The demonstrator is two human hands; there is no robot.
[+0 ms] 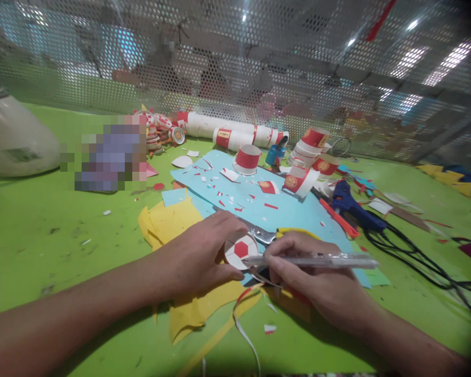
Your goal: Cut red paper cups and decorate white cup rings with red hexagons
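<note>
My left hand (215, 248) grips a small round white paper disc (231, 252) by its left edge, thumb below and fingers above. A red hexagon sits at the disc's centre, with thin dark lines running outward from it. In my right hand (298, 267) is a clear-barrelled pen (337, 260), its tip at the disc's face beside the hexagon. Behind my hands lie scissors (262, 234) with yellow handles, partly hidden by my right hand. Yellow paper (188, 314) and a blue sheet (298, 214) strewn with red and white scraps lie beneath.
Red-and-white paper cups (247, 158) and a long stack of cups (220, 125) stand at the back, before a perforated metal screen (235, 68). A blue glue gun (353, 207) with a black cable lies right, near a red cutter (337, 217). A white lamp-like object (19, 136) is far left.
</note>
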